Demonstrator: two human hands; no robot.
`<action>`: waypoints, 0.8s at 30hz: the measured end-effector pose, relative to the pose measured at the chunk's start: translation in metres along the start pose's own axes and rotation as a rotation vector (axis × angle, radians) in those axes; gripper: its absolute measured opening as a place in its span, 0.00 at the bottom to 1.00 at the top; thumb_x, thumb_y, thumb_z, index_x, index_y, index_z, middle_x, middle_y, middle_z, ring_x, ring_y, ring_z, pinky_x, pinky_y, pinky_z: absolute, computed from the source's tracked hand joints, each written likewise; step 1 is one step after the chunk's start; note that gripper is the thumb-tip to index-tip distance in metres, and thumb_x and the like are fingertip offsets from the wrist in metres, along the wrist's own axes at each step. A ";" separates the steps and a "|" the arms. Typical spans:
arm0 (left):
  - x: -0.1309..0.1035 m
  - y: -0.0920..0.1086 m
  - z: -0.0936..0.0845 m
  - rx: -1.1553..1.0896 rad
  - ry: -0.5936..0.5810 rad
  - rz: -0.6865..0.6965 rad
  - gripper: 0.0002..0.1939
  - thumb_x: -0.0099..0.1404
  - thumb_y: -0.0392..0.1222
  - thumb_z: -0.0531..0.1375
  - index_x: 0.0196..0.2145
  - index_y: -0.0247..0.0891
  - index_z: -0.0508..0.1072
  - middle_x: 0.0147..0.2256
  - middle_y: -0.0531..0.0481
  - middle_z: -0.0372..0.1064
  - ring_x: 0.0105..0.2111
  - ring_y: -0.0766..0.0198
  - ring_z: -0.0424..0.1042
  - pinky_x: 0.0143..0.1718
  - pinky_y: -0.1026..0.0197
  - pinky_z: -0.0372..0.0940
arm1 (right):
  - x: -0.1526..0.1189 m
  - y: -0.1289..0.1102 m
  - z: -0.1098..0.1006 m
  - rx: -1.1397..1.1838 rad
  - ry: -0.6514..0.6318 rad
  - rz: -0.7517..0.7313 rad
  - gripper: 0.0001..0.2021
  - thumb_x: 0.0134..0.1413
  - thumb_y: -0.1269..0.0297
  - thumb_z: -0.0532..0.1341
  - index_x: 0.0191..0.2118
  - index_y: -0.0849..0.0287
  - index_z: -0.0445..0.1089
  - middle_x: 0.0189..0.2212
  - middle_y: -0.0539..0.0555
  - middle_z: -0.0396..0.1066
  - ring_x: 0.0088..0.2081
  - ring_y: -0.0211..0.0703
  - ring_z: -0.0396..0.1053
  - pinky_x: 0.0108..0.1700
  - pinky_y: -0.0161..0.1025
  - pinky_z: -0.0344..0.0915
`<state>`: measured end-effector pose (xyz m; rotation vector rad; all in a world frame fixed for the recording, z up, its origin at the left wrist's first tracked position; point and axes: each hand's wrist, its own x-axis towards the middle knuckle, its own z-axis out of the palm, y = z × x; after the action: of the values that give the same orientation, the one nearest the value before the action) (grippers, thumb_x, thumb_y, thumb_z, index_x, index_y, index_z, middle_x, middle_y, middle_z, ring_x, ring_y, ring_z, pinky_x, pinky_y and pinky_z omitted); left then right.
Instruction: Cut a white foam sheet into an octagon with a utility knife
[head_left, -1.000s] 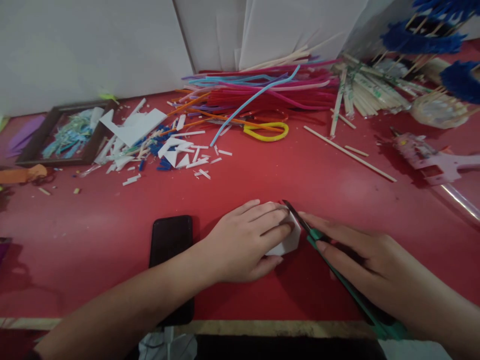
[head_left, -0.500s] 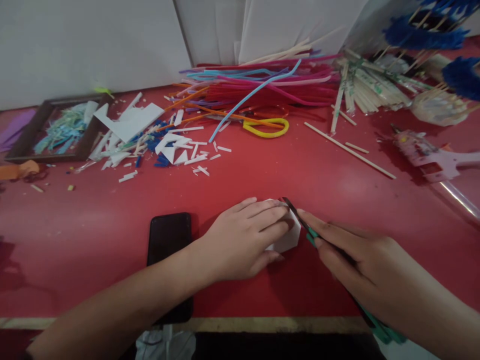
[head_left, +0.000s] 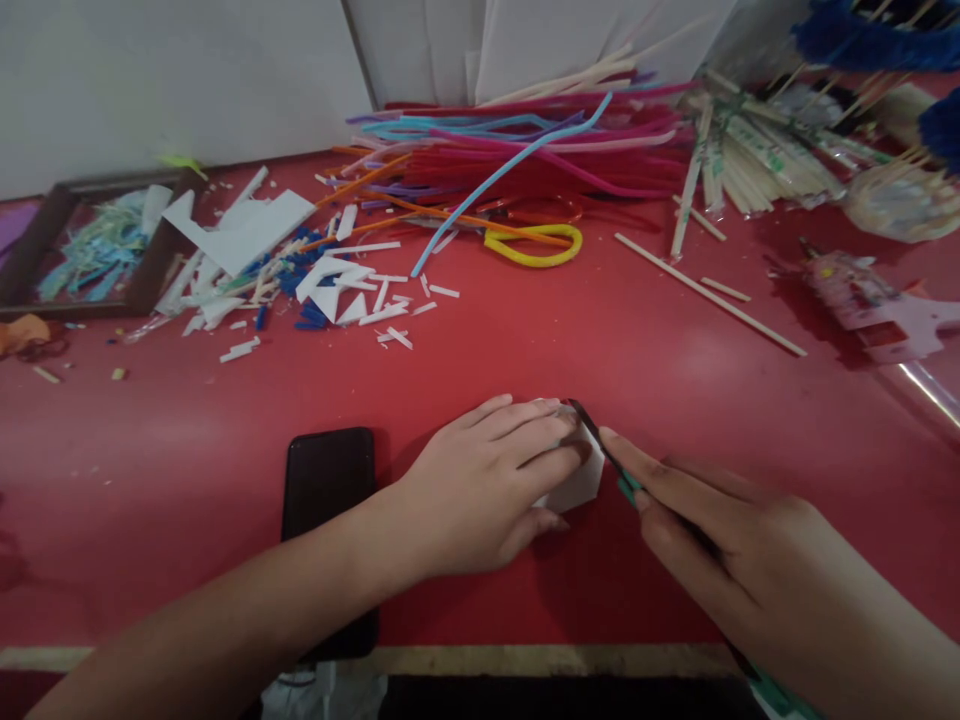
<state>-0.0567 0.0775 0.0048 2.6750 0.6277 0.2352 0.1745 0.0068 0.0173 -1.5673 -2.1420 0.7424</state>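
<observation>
My left hand presses down on a small white board piece with angled corners, its fingers bent over the top and the thumb at the near side. Much of the piece is hidden under the fingers. In my right hand is a green-handled utility knife, gripped with the index finger stretched along it. Its dark blade lies along the right edge of the white piece, and the tip is close to my left fingertips. Whether the blade is in the board I cannot tell. A black phone lies partly under my left forearm.
White and blue scraps lie at the back left beside a brown frame. Pipe cleaners and yellow-handled scissors lie behind my hands. Wooden sticks and a pink glue gun are to the right.
The view has shifted slightly. My right hand and the knife have moved a little toward me along the edge of the white piece. My left hand keeps its hold.
</observation>
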 end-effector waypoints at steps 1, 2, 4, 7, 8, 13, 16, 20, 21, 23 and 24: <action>0.000 0.000 0.000 -0.001 0.001 0.002 0.24 0.68 0.44 0.65 0.59 0.33 0.69 0.63 0.37 0.69 0.67 0.46 0.63 0.68 0.41 0.59 | 0.001 0.000 0.000 -0.005 0.001 0.001 0.25 0.66 0.66 0.51 0.65 0.54 0.71 0.27 0.55 0.78 0.22 0.45 0.75 0.21 0.38 0.70; 0.000 0.000 -0.001 -0.002 0.003 0.005 0.24 0.68 0.43 0.65 0.59 0.32 0.70 0.62 0.36 0.69 0.67 0.46 0.63 0.68 0.41 0.59 | 0.002 0.000 0.001 -0.011 0.006 0.003 0.25 0.66 0.66 0.51 0.64 0.54 0.72 0.28 0.56 0.78 0.23 0.45 0.75 0.21 0.39 0.70; 0.000 0.000 0.000 -0.002 0.013 0.011 0.24 0.67 0.43 0.65 0.58 0.31 0.70 0.62 0.35 0.69 0.66 0.45 0.64 0.69 0.40 0.58 | 0.004 0.000 0.002 -0.025 0.014 0.010 0.25 0.66 0.67 0.51 0.63 0.56 0.73 0.30 0.57 0.79 0.23 0.46 0.75 0.22 0.40 0.70; -0.001 0.001 0.002 0.012 0.025 0.000 0.24 0.68 0.43 0.64 0.59 0.32 0.70 0.62 0.36 0.69 0.66 0.46 0.65 0.69 0.40 0.57 | 0.005 -0.001 0.004 -0.019 0.034 0.029 0.23 0.66 0.66 0.53 0.61 0.56 0.75 0.28 0.57 0.78 0.22 0.45 0.74 0.21 0.39 0.69; -0.002 0.001 0.003 0.020 0.030 -0.006 0.24 0.69 0.43 0.63 0.59 0.33 0.71 0.62 0.37 0.69 0.65 0.47 0.66 0.69 0.40 0.56 | 0.004 -0.001 0.005 -0.015 0.043 0.031 0.22 0.66 0.65 0.53 0.60 0.56 0.76 0.28 0.57 0.78 0.21 0.45 0.73 0.20 0.39 0.68; -0.005 0.000 0.008 0.049 0.036 -0.021 0.24 0.71 0.48 0.61 0.61 0.36 0.70 0.64 0.41 0.68 0.67 0.49 0.64 0.70 0.41 0.55 | 0.000 0.001 0.008 -0.091 0.068 -0.021 0.21 0.67 0.69 0.51 0.58 0.61 0.76 0.29 0.58 0.80 0.22 0.44 0.75 0.22 0.37 0.71; -0.005 -0.001 0.008 0.064 0.024 -0.030 0.26 0.72 0.52 0.62 0.62 0.37 0.69 0.65 0.42 0.67 0.67 0.50 0.63 0.70 0.42 0.53 | -0.005 0.003 0.008 -0.133 0.051 -0.062 0.21 0.67 0.70 0.51 0.58 0.63 0.75 0.30 0.58 0.80 0.23 0.44 0.76 0.22 0.37 0.72; -0.005 0.000 0.008 0.078 0.020 -0.038 0.26 0.72 0.53 0.62 0.61 0.38 0.70 0.66 0.43 0.66 0.67 0.51 0.64 0.70 0.42 0.53 | -0.011 0.002 0.006 -0.118 0.003 -0.046 0.23 0.68 0.70 0.50 0.61 0.60 0.73 0.28 0.56 0.79 0.22 0.42 0.75 0.22 0.35 0.72; -0.005 0.001 0.008 0.081 0.024 -0.039 0.25 0.72 0.53 0.62 0.61 0.38 0.70 0.66 0.43 0.66 0.67 0.51 0.64 0.70 0.43 0.53 | -0.013 0.001 0.006 -0.109 -0.006 -0.038 0.23 0.68 0.69 0.50 0.62 0.59 0.73 0.28 0.56 0.79 0.22 0.42 0.75 0.22 0.35 0.71; -0.005 0.001 0.009 0.086 0.039 -0.038 0.25 0.72 0.53 0.62 0.61 0.39 0.70 0.66 0.44 0.66 0.67 0.51 0.64 0.70 0.43 0.53 | -0.018 0.000 0.007 -0.094 -0.009 -0.026 0.23 0.69 0.68 0.50 0.62 0.58 0.73 0.27 0.55 0.78 0.21 0.41 0.74 0.21 0.34 0.71; -0.005 0.000 0.009 0.088 0.047 -0.036 0.26 0.72 0.53 0.62 0.62 0.39 0.70 0.66 0.43 0.66 0.67 0.51 0.64 0.70 0.43 0.53 | -0.021 0.000 0.008 -0.089 -0.011 -0.025 0.23 0.69 0.68 0.49 0.62 0.59 0.73 0.26 0.55 0.78 0.21 0.41 0.74 0.21 0.34 0.71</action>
<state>-0.0590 0.0719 -0.0040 2.7463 0.7155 0.2673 0.1764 -0.0149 0.0116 -1.5804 -2.2268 0.6578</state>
